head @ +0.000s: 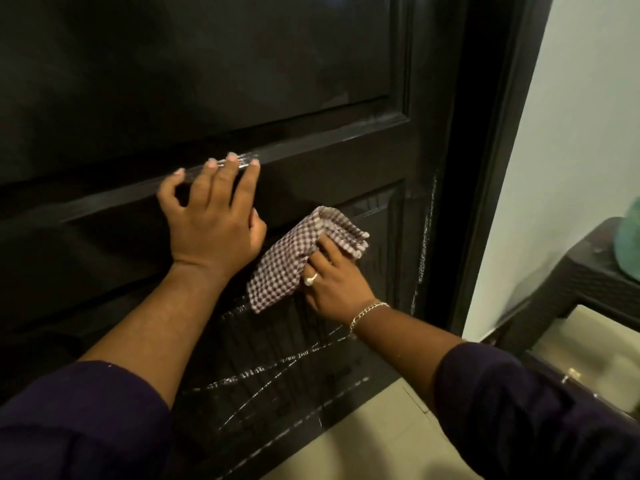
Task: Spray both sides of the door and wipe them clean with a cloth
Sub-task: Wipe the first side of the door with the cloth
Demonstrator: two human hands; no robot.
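A dark panelled door (194, 81) fills most of the view. My left hand (214, 216) lies flat against its middle rail, fingers spread and straight. My right hand (332, 282), with a ring and a bracelet, grips a folded brown-and-white checked cloth (294, 258) and holds it against the lower panel. Wet streaks and foam lines (277, 368) show on the lower panel and along the door's right edge. No spray bottle is in sight.
The dark door frame (491, 150) stands to the right, then a pale wall (571, 133). A dark woven-pattern table (581, 271) with a teal object (630, 244) on it sits at the far right. Light floor tiles (374, 431) lie below the door.
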